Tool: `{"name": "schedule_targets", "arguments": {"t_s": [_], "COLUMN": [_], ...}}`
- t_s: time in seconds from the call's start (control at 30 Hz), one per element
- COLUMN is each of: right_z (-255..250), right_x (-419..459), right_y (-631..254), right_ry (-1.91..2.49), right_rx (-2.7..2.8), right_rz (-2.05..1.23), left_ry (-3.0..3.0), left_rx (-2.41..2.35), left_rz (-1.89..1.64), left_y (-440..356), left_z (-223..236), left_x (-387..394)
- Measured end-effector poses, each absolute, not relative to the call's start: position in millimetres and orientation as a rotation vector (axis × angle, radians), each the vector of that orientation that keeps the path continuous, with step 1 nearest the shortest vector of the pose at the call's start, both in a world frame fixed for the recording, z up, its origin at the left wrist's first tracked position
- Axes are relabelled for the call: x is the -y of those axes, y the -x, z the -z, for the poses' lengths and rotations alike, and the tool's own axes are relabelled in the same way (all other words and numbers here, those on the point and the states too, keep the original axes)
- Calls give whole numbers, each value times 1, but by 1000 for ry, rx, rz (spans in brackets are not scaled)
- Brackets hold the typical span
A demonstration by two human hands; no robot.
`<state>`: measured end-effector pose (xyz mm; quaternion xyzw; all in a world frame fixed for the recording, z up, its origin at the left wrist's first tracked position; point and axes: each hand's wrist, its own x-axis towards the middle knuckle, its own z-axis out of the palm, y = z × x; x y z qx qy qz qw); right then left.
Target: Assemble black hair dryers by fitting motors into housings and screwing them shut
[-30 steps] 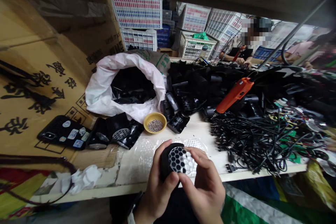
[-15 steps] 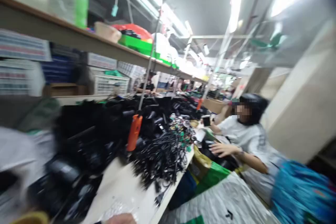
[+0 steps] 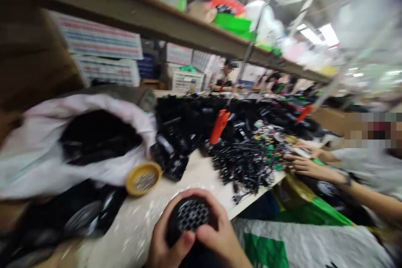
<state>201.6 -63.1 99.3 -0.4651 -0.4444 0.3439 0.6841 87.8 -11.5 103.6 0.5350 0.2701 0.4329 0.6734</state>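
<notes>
Both of my hands hold a black round part with a honeycomb grille (image 3: pixel 192 214) low in the middle of the head view. My left hand (image 3: pixel 165 236) wraps its left side, while my right hand (image 3: pixel 221 234) wraps the right, with both thumbs at the near edge. The lower end of the part is hidden or dark. Beneath it lies clear bubbly plastic (image 3: pixel 132 226) on the pale table (image 3: pixel 202 167). Left of my hands stands a yellow bowl (image 3: pixel 130 182) of small metal pieces, probably screws.
Black cables (image 3: pixel 245 167) and black parts heap across the table. An orange-handled tool (image 3: pixel 219 126) hangs above them. At left lies a white sack (image 3: pixel 40 146) with black contents. A co-worker's hands (image 3: pixel 309 167) are at the right, beside grey-and-green sacks (image 3: pixel 314 238).
The view has swung left and down. Both hands are now in view around the black part; earlier only part of one hand showed at the bottom edge.
</notes>
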Motion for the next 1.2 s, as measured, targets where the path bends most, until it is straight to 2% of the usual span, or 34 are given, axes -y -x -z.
{"name": "schedule_targets", "arguments": {"t_s": [0.17, 0.4, 0.6, 0.7, 0.87, 1.03, 1.13, 1.2], "right_z": [-116, -127, -103, -83, -62, -38, -20, -10], "right_x": [70, 59, 50, 45, 37, 37, 41, 44], "right_y": [-194, -185, -194, -208, -237, -264, -280, -289], "right_ry": [952, 878, 1017, 1300, 1577, 1667, 1741, 1803], "right_rx": [1090, 1193, 1228, 1354, 1380, 1486, 1601, 1625], "right_rz": [-674, -680, -732, -585, -379, -174, -75, -68], "left_ry": [-1274, -1245, -1346, -1498, -1813, -2201, -2306, -2321], "left_rx": [-313, -291, -377, -537, -1034, -1634, -1800, -1818], "left_rz": [-966, -1041, -1041, -1172, -1734, -1571, -1450, -1489], "left_y": [-71, -65, -58, -44, -12, 4, 3, -2], "left_z": [-107, -116, -105, -99, -92, -83, -81, -83], "left_x": [8, 10, -2, -25, -82, -115, -115, -108]}}
